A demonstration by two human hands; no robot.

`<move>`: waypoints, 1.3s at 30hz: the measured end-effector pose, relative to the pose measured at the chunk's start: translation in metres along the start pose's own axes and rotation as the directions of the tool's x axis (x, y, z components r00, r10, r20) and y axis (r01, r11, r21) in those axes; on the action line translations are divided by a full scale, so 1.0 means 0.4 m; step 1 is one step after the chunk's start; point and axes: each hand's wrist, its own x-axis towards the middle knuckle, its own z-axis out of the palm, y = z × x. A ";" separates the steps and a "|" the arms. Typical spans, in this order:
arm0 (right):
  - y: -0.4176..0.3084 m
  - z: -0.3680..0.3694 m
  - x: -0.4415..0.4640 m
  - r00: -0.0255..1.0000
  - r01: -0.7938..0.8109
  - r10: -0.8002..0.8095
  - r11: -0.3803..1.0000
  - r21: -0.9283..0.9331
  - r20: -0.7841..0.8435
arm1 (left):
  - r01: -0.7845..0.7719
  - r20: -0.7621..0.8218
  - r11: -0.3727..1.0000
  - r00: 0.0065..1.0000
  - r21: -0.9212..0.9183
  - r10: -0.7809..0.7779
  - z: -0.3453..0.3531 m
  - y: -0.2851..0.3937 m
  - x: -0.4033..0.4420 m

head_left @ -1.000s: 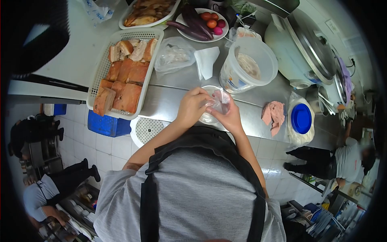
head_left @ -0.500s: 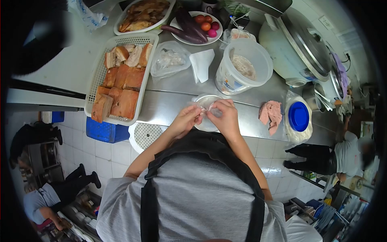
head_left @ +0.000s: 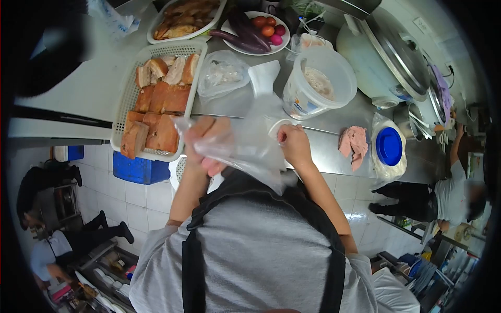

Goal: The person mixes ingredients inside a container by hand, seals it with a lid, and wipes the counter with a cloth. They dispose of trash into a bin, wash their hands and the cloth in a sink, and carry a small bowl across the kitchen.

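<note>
Basket (head_left: 125,88) of meat slabs (head_left: 172,96) at far left. Left hand (head_left: 210,143) blurred, fingers closed on clear plastic bag (head_left: 245,148). Bag slack between hands, above counter edge. Right hand (head_left: 294,143) curled; cannot tell if gripping film. Thin film likely clings: pinch single layers, part gently. Pink cloth (head_left: 354,147) farther right.

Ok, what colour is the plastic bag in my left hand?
The plastic bag is clear and whitish, though blurred; the head view shows it best.
</note>
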 end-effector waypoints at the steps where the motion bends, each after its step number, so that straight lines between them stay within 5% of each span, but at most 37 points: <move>1: 0.005 -0.008 0.001 0.999 -0.024 0.022 0.999 0.046 0.049 | 0.011 0.052 0.978 0.999 -0.210 0.000 -0.022 0.023 0.015; 3: -0.001 -0.060 0.014 0.951 -0.116 0.073 0.985 0.127 0.299 | 0.051 0.128 0.905 0.992 -0.421 0.004 -0.061 0.047 0.036; 7: -0.028 -0.132 0.014 0.914 0.091 -0.119 0.992 0.090 0.389 | 0.075 0.157 0.839 0.988 -0.538 0.012 -0.093 0.047 0.053; 10: -0.120 -0.127 0.020 0.884 0.037 -0.218 0.914 0.403 0.413 | 0.074 0.152 0.828 0.988 -0.557 0.014 -0.094 0.037 0.055; 13: -0.175 -0.042 0.030 0.926 0.313 -0.331 0.942 0.120 0.181 | 0.065 0.147 0.822 0.989 -0.566 0.023 -0.098 0.035 0.049; 17: -0.262 0.039 0.067 0.932 0.363 -0.355 0.919 0.153 -0.076 | 0.038 0.128 0.817 0.991 -0.575 0.044 -0.101 0.035 0.029; 21: -0.281 0.089 0.098 0.897 0.434 -0.437 0.899 -0.067 -0.058 | 0.005 0.122 0.805 0.989 -0.593 0.084 -0.122 0.030 -0.015; 23: -0.276 0.095 0.106 0.889 0.448 -0.448 0.894 -0.022 -0.095 | -0.003 0.180 0.779 0.972 -0.627 0.148 -0.174 0.030 -0.059; 24: -0.268 0.100 0.110 0.885 0.455 -0.452 0.891 -0.001 -0.116 | -0.053 0.148 0.830 0.976 -0.555 0.162 -0.149 0.064 -0.075; 25: -0.246 0.115 0.117 0.887 0.456 -0.443 0.885 0.098 -0.127 | -0.213 -0.179 0.976 0.963 -0.033 0.204 -0.117 0.085 -0.109; 26: -0.220 0.134 0.123 0.889 0.456 -0.437 0.868 0.197 -0.133 | -0.176 -0.261 0.942 0.932 0.285 0.253 -0.055 0.122 -0.112; 27: -0.217 0.132 0.126 0.892 0.451 -0.431 0.842 0.297 -0.133 | -0.131 -0.213 0.899 0.948 0.417 0.237 -0.037 0.135 -0.119; 29: -0.215 0.105 0.135 0.922 0.387 -0.366 0.867 0.314 -0.126 | -0.046 -0.138 0.748 0.974 0.662 0.182 -0.045 0.144 -0.146; 31: -0.208 0.051 0.131 0.960 0.272 -0.278 0.888 0.370 -0.038 | 0.056 -0.148 0.409 0.969 0.911 0.197 -0.039 0.147 -0.167; 32: -0.203 0.012 0.133 0.972 0.196 -0.232 0.892 0.408 0.041 | 0.044 -0.119 0.261 0.953 0.964 0.279 -0.045 0.135 -0.174; 34: -0.262 -0.137 0.132 0.937 0.290 -0.347 0.836 0.466 0.039 | 0.032 -0.069 0.100 0.917 0.994 0.394 -0.047 0.116 -0.179; 36: -0.362 -0.347 0.142 0.864 0.453 -0.503 0.758 0.469 -0.022 | 0.116 -0.206 0.272 0.919 0.955 0.335 -0.045 0.099 -0.168; 39: -0.554 -0.663 0.163 0.578 0.808 -0.759 0.584 0.078 -0.300 | 0.226 -0.336 0.480 0.929 0.848 0.155 -0.017 0.091 -0.143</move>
